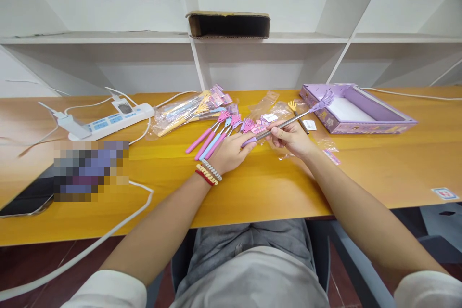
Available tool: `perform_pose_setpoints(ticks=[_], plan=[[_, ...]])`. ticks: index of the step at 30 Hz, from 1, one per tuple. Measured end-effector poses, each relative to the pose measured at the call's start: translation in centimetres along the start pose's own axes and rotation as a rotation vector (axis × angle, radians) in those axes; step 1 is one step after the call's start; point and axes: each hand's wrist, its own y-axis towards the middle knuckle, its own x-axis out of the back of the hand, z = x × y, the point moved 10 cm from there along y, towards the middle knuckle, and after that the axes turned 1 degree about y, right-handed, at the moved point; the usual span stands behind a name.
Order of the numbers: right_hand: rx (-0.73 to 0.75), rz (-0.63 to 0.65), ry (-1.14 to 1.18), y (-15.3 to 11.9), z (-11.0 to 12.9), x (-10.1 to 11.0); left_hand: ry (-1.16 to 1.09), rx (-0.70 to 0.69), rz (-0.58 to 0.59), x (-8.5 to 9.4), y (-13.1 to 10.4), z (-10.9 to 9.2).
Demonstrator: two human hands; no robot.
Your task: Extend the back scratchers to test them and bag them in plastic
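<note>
A purple back scratcher (296, 118) with a metal shaft slants up to the right, its claw over the rim of a purple box (371, 126). My left hand (231, 152) is closed on its purple handle end. Further up, the fingers of my right hand (288, 138) pinch the shaft. Several pink and blue scratchers (206, 143) lie just left of my left hand. Beyond them rests a pile of scratchers in clear wrapping (187, 110). A yellow-clawed scratcher (293, 106) and clear plastic bags (269, 104) lie behind my right hand.
On the left are a white power strip (111, 124) with cables and a dark device (29, 192), partly pixelated. A white cable (108, 233) crosses the table's left front. A brown cardboard box (229, 25) sits on the white shelf. A sticker (445, 194) is at the right edge.
</note>
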Motion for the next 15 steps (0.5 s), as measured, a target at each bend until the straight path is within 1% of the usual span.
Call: perform_pose_setpoints(ticks=[5,10,13,15], plan=[[0.022,0.053,-0.011,-0.1,-0.1,-0.6,0.028,-0.002,0.022,-0.2,-0.1,0.0],[-0.014,0.092,-0.036,-0.2,-0.5,-1.6,0.015,0.009,0.037,-0.1,-0.1,-0.4],[-0.038,0.093,-0.049,-0.2,-1.0,-2.1,0.027,0.010,0.045,-0.2,-0.1,-0.6],[-0.053,0.074,-0.043,-0.2,-1.2,-2.0,0.053,0.015,0.055,-0.2,0.0,-0.6]])
